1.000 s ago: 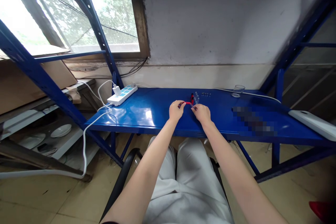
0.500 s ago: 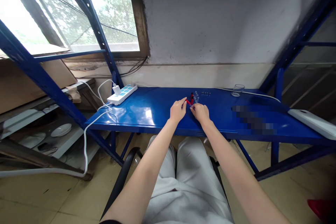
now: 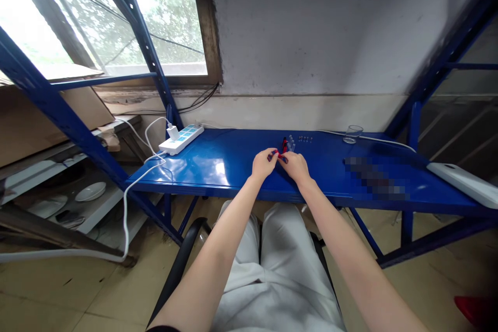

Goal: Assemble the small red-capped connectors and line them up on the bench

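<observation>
My left hand (image 3: pixel 263 164) and my right hand (image 3: pixel 294 167) meet fingertip to fingertip over the blue table. Between them is a slim red pen-like piece (image 3: pixel 280 155), largely covered by the fingers. Both hands are closed in a pinch on it; whether it is one part or two joined ones I cannot tell. Just beyond my fingers lie several small red and black pieces (image 3: pixel 285 143). Beside those, on the right, are several clear plastic tubes (image 3: pixel 291 142). A row of tiny metallic pieces (image 3: pixel 305 139) sits farther right.
On the blue table (image 3: pixel 202 168), a white power strip (image 3: pixel 182 139) with a plugged-in cable stands at the left. A clear glass (image 3: pixel 352 134) is at the back right, behind a blurred dark object (image 3: pixel 375 176). A white flat case (image 3: pixel 462 182) lies at the right end.
My hands have drawn closer together, and less of the red piece shows between them. The things lying on the table have stayed where they were.
</observation>
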Demonstrator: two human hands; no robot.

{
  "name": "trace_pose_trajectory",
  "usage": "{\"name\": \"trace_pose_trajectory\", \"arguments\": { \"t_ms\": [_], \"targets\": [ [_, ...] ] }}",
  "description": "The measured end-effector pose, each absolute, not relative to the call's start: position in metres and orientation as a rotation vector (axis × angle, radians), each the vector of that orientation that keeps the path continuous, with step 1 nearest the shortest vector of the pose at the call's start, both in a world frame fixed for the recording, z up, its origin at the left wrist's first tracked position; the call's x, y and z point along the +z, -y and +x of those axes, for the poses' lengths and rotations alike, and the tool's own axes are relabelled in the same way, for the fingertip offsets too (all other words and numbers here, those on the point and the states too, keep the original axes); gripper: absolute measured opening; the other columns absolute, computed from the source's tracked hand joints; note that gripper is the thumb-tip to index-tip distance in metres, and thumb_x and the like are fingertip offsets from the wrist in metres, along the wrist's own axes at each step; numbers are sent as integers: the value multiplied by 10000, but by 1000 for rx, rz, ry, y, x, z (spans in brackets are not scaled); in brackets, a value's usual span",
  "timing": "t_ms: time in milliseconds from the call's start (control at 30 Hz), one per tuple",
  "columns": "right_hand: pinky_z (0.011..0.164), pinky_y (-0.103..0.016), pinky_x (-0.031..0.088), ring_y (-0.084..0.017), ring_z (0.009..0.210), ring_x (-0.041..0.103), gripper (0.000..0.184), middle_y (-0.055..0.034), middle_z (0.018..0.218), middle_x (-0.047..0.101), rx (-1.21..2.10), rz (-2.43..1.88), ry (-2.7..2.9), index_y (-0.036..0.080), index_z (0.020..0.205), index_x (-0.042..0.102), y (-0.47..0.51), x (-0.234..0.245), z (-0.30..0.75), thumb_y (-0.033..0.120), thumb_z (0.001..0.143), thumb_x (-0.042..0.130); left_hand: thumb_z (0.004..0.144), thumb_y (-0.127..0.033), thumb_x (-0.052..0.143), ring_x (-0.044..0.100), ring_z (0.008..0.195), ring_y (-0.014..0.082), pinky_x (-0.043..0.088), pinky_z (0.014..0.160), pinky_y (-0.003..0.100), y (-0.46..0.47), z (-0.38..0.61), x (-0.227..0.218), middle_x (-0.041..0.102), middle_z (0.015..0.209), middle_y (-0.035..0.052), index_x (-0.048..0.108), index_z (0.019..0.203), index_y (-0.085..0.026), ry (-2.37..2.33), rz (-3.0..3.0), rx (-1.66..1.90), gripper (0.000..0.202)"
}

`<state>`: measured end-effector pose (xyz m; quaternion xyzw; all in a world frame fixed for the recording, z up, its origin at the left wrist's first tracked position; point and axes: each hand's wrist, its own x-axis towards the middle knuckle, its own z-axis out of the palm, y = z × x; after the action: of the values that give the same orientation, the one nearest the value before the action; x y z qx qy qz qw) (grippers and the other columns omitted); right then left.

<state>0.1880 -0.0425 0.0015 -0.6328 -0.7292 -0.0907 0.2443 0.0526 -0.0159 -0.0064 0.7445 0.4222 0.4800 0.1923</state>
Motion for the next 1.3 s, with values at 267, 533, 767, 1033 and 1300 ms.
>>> {"name": "trace_pose_trajectory", "arguments": {
  "t_ms": [267,533,767,1033,1300],
  "targets": [
    [683,-247,338,-162,758,567,295,-68,810,633,-261,-1531,2023,172,893,648,43,0,186,331,887,399,732,-346,584,572,667,129,456,663,250,6,48,-11,654,739,44,665,800,-136,-1026,1821,1341,235],
    [629,-257,327,-151,656,536,264,-64,745,613,-337,-1409,2005,156,839,641,39,-5,189,282,874,412,678,-383,625,572,661,139,430,638,248,4,50,-11,641,699,48,648,735,-113,-963,1694,1292,277],
    [613,-257,322,-140,626,513,252,-53,715,598,-329,-1414,2035,159,784,640,36,-6,190,269,864,428,667,-385,627,536,609,114,402,596,231,-2,48,-16,614,641,26,638,709,-108,-996,1724,1167,281],
    [595,-239,356,-137,638,528,341,-52,732,590,-207,-1392,2029,172,878,647,37,-8,188,417,874,409,699,-326,605,580,682,163,432,657,266,-31,11,13,630,680,52,632,698,-134,-1498,2054,1000,193],
    [529,-223,351,-119,595,499,340,-38,722,577,-145,-1388,2028,186,845,642,41,-6,186,405,883,386,731,-294,540,610,846,229,451,705,289,-54,-63,29,655,874,109,619,819,-160,-2143,2004,672,179]
  ]
}}
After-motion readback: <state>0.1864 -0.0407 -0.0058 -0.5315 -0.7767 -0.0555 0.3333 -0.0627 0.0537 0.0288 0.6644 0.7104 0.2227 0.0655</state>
